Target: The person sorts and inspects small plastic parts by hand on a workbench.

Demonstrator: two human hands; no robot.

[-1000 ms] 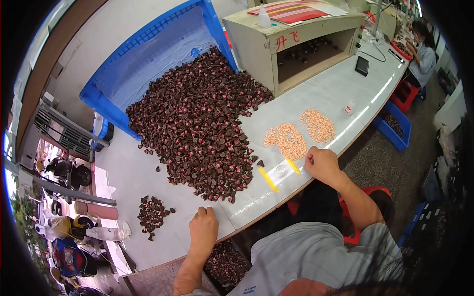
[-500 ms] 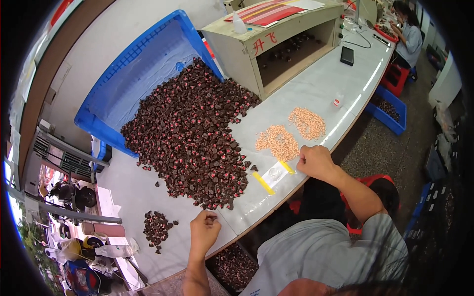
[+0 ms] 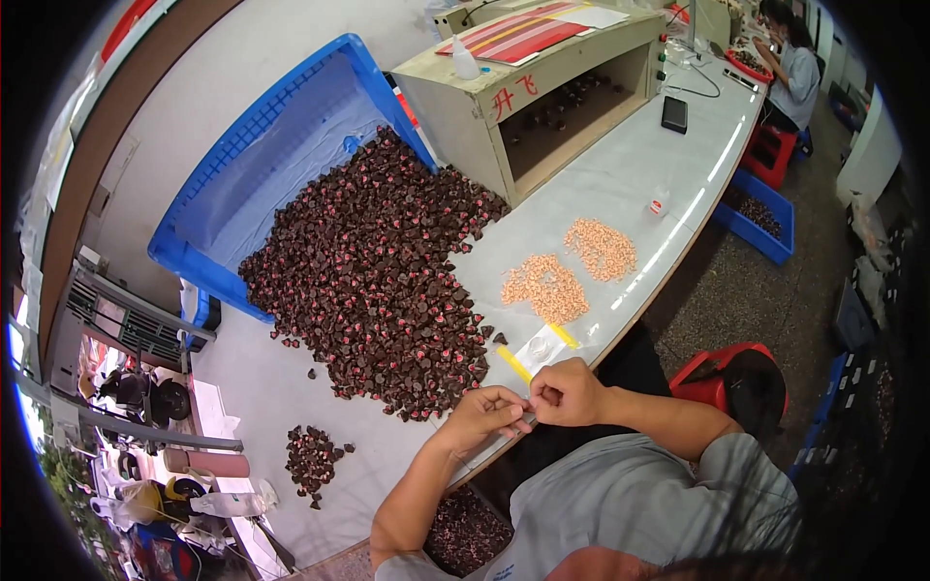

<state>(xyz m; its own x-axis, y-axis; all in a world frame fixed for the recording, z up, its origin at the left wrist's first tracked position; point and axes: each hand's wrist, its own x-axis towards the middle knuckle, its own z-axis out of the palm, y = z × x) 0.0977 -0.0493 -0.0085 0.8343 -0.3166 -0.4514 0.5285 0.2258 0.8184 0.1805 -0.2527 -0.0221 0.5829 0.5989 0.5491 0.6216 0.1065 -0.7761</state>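
While the long grey-white table (image 3: 257, 373) curves across the whole scene, a blue crate (image 3: 208, 276) lies tipped toward it at the far left, lined with clear film. From its mouth a great pile of dark pieces (image 3: 378, 300), many showing pink, spreads over the tabletop. Right of the crate stands a pale box (image 3: 455, 126), open in front, with more dark bits inside.

At the table's near edge, in front of the pile, the two hands meet at their fingertips. The right hand (image 3: 572, 392) is curled in, thumb against forefinger; the left hand (image 3: 484, 418) is narrow, though I cannot tell how firmly its fingers close. Anything between them is too small to make out.

Two heaps of pale pieces (image 3: 545, 289) lie beyond the right hand, side by side. Left of the hands sits a small cluster of dark pieces (image 3: 313, 460). Just past the fingers is a white patch (image 3: 531, 353), edged by yellow strips (image 3: 512, 365). One loose dark piece (image 3: 500, 338) rests near it.
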